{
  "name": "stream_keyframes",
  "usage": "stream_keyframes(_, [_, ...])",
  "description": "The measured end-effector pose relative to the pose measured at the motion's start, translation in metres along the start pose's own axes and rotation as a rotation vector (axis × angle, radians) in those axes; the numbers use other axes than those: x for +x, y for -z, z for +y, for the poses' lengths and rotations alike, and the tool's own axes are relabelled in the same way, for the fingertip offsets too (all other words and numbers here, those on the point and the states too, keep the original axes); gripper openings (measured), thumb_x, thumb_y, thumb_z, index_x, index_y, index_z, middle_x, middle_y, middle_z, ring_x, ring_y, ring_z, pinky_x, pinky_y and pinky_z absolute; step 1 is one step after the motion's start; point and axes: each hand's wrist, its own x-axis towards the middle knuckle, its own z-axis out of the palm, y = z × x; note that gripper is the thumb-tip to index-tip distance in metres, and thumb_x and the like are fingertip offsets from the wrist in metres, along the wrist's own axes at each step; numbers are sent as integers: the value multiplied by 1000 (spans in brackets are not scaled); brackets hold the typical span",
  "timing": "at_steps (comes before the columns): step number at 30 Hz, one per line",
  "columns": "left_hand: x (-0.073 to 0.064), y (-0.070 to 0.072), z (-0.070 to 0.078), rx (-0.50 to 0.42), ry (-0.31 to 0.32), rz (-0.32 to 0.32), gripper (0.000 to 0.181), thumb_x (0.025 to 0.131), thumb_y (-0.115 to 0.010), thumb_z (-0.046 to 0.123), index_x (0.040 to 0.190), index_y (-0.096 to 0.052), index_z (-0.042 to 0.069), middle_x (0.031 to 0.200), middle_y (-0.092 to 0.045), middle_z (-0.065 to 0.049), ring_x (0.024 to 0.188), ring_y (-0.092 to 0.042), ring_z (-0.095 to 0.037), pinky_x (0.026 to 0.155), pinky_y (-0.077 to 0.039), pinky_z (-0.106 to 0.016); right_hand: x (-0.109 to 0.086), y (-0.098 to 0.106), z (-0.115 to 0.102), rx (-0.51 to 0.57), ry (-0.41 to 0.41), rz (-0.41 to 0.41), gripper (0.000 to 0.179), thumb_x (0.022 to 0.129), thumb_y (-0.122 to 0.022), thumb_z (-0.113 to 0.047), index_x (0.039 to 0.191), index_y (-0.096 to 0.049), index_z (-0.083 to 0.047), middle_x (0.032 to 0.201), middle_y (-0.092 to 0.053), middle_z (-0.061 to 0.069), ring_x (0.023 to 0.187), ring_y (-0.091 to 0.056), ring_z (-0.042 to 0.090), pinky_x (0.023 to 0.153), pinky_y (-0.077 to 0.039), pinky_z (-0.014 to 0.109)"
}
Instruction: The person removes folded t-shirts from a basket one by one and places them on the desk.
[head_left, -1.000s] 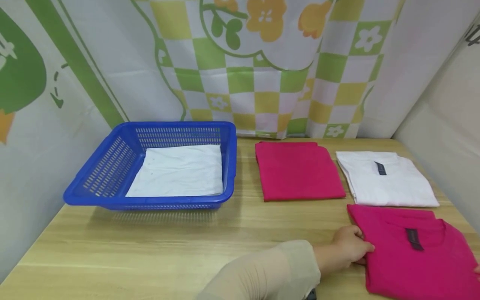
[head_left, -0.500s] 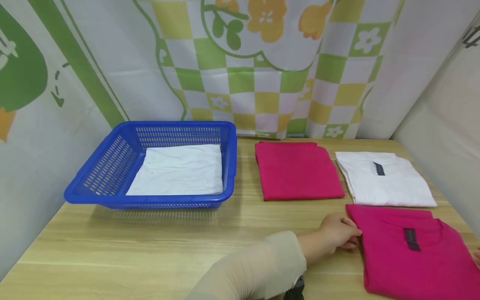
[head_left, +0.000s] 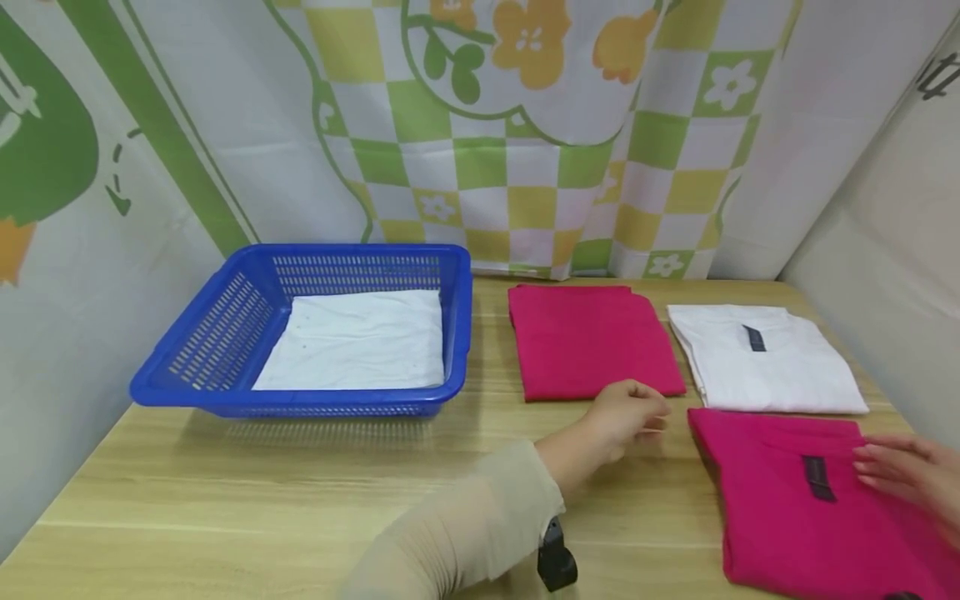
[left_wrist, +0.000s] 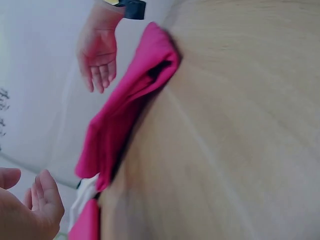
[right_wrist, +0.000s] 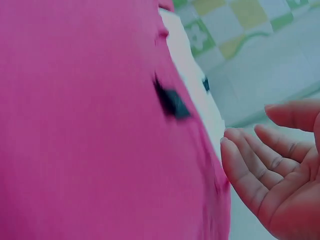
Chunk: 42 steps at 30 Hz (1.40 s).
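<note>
A folded pink T-shirt (head_left: 795,533) with a dark neck label lies at the front right of the table. Off its left edge, my left hand (head_left: 626,417) holds nothing, its fingers loosely bent; in the left wrist view a gap separates that hand (left_wrist: 35,212) from the shirt. My right hand (head_left: 911,471) reaches over the shirt's right side near the collar, fingers extended and nothing in them. In the right wrist view its palm (right_wrist: 285,185) faces the shirt. Behind lie a folded pink cloth (head_left: 592,342) and a folded white T-shirt (head_left: 795,358).
At the left of the wooden table (head_left: 247,517) stands a blue plastic basket (head_left: 300,402) with a folded white cloth (head_left: 360,342) inside. A printed curtain (head_left: 480,192) hangs behind the table, and pale fabric walls close off both sides.
My left hand has let go of the front pink T-shirt's left edge and moved left, away from it. My right hand has come in from the right edge, over the shirt.
</note>
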Motion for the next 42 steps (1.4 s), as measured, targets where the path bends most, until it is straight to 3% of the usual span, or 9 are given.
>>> stream_keyframes(1, [0, 3, 4, -3, -9, -6, 7, 77, -59, -1, 82, -54, 0, 74, -56, -7, 72, -58, -23, 65, -50, -35, 3, -8, -5, -10, -24, 10, 26, 89, -42, -2, 87, -59, -21, 79, -64, -5, 70, -61, 8, 56, -49, 22])
stream_keyframes(8, [-6, 27, 33, 0, -61, -39, 10, 80, -59, 4, 86, -53, 2, 81, -58, -6, 71, -58, -19, 63, -50, -29, 26, -52, -35, 85, -20, -150, 28, 91, -37, 0, 93, -61, -14, 87, -64, 1, 76, -62, 14, 63, -50, 25])
stream_keyframes(17, [-13, 64, 60, -9, -121, -61, 14, 82, -57, 8, 93, -50, 2, 87, -55, -7, 73, -57, -19, 68, -49, -32, 51, -103, -51, 12, -8, -155, 18, 89, -43, -4, 93, -57, -15, 86, -62, 0, 76, -61, 14, 64, -50, 25])
stream_keyframes(22, [-20, 86, 71, -33, -169, -43, 13, 84, -55, 7, 93, -48, 2, 86, -51, -7, 71, -55, -16, 70, -49, -34, 61, -135, -62, -27, 32, -186, 18, 89, -43, -2, 94, -56, -14, 86, -61, -1, 77, -60, 12, 64, -49, 25])
stream_keyframes(27, [-29, 108, 82, -47, -217, -27, 12, 84, -53, 4, 94, -47, 2, 86, -48, -6, 73, -53, -16, 69, -49, -30, 73, -171, -70, -87, 17, -192, 8, 88, -48, -8, 96, -50, -7, 86, -60, -2, 77, -59, 12, 66, -49, 25])
stream_keyframes(32, [-37, 129, 92, -60, -240, -9, 15, 84, -52, 3, 98, -45, 0, 88, -47, -7, 76, -52, -18, 68, -48, -27, 86, -207, -71, -116, 1, -209, 16, 88, -49, -12, 99, -45, -1, 86, -59, 0, 76, -59, 13, 69, -49, 28])
stream_keyframes(37, [-45, 156, 98, -7, -261, 39, 20, 85, -51, 5, 102, -43, -2, 95, -46, -9, 82, -50, -20, 73, -47, -30, 97, -239, -70, -110, -6, -236, 22, 89, -47, -12, 103, -43, 4, 86, -57, 4, 76, -60, 14, 70, -49, 29])
stream_keyframes(42, [-53, 185, 102, 43, -287, 97, 19, 85, -51, 7, 101, -43, 1, 94, -45, -9, 84, -50, -20, 81, -44, -36, 107, -271, -70, -25, -9, -262, 22, 89, -45, -7, 104, -41, 8, 85, -56, 7, 73, -59, 17, 69, -49, 29])
